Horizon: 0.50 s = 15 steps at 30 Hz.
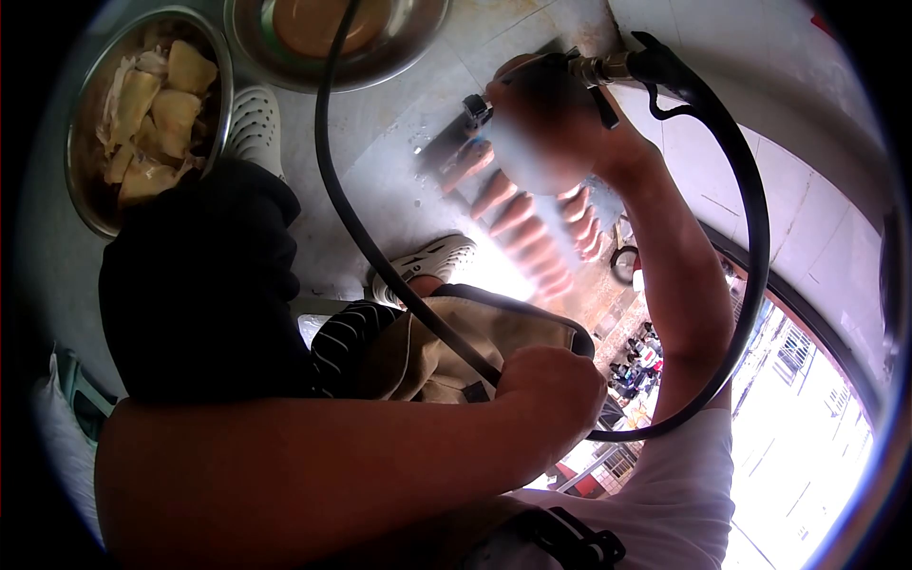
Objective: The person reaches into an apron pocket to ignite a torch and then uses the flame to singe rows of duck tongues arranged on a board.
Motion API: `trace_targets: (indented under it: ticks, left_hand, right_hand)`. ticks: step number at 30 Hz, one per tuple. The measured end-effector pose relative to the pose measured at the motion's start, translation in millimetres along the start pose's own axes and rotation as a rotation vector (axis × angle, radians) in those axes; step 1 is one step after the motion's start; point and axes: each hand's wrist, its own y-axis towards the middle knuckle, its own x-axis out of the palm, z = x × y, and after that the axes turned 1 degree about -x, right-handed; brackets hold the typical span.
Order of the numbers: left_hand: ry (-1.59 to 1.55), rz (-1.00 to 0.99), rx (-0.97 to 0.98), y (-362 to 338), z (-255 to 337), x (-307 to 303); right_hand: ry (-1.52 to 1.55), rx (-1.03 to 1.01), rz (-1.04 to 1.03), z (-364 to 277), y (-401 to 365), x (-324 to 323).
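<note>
"Nearest the camera, what do you see?"

"The left forearm runs from the lower left to the centre, nearly level, ending in the left hand (556,394). It makes a fist, fingers clamped on the black hose (752,209), just over a tan cloth (475,328)."

"And the other arm?"

"The right one leaves a white sleeve (684,465) at lower right and rises almost straight up, bending inward at the wrist. The right hand (560,123), top centre-right, is dark and smeared; its fingers seem closed around the hose-end tool (603,69), though I can't make out each one."

"Where's the meat?"

"Pinkish meat pieces (518,211) lie in two rows right of upper centre, just below that hand in the frame."

"Farther off?"

"One metal bowl (133,38), upper left, holds pale yellowish chunks (176,119); another basin (413,38), at the top edge, has brown contents (313,28)."
</note>
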Motion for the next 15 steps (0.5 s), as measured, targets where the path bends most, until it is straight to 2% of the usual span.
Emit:
trace_targets:
  ticks: [2, 10, 11, 13, 14, 15]
  left_hand:
    - [0.005, -0.002, 0.012, 0, 0, 0]
    - [-0.010, -0.029, 0.018, 0, -1, -4]
    - [-0.009, -0.026, 0.012, 1, -1, -3]
    - [-0.008, -0.019, 0.018, 1, -1, -2]
    - [-0.008, -0.016, 0.029, 1, -2, -2]
    - [-0.009, -0.013, 0.040, 0, -3, -2]
  right_hand:
    - [0.204, 0.106, 0.025, -4, 10, -13]
    - [0.421, 0.290, 0.016, -6, 9, -12]
    - [0.412, 0.314, -0.009, -6, 7, -10]
    - [0.196, 0.236, -0.015, -1, 2, -6]
    - [-0.010, 0.132, 0.004, 3, 0, -4]
    - [-0.048, 0.101, 0.024, 3, 3, -8]
